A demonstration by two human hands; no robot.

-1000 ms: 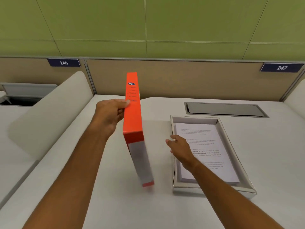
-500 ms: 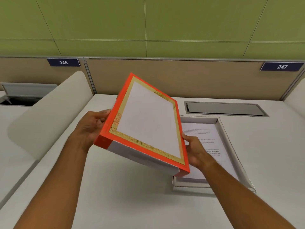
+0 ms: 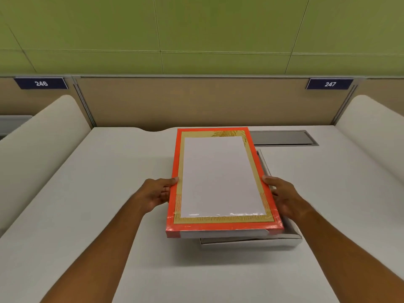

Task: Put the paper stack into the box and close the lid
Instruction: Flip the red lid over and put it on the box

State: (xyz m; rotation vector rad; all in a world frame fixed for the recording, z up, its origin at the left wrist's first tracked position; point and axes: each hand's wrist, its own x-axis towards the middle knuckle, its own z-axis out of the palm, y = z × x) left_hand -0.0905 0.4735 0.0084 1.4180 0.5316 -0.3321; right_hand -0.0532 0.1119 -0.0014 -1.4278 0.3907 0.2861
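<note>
The orange box lid [image 3: 220, 182], with a gold border and a white middle panel, is held flat and level above the white box base [image 3: 288, 237]. It sits slightly left of the base, so the base's right wall and near right corner stick out. My left hand [image 3: 158, 193] grips the lid's left long edge. My right hand [image 3: 284, 199] grips its right long edge. The paper stack inside the base is hidden under the lid.
The white desk [image 3: 98, 215] carries a grey cable hatch [image 3: 284, 137] behind the box. Curved white side dividers [image 3: 37, 154] flank the desk on both sides, and a tan back panel [image 3: 196, 101] with number plates 246 and 247 closes the far edge.
The lid has turned from standing on edge, through a tilt, to lying flat, and it has moved right over the box base. My right hand left the base and took the lid's right edge.
</note>
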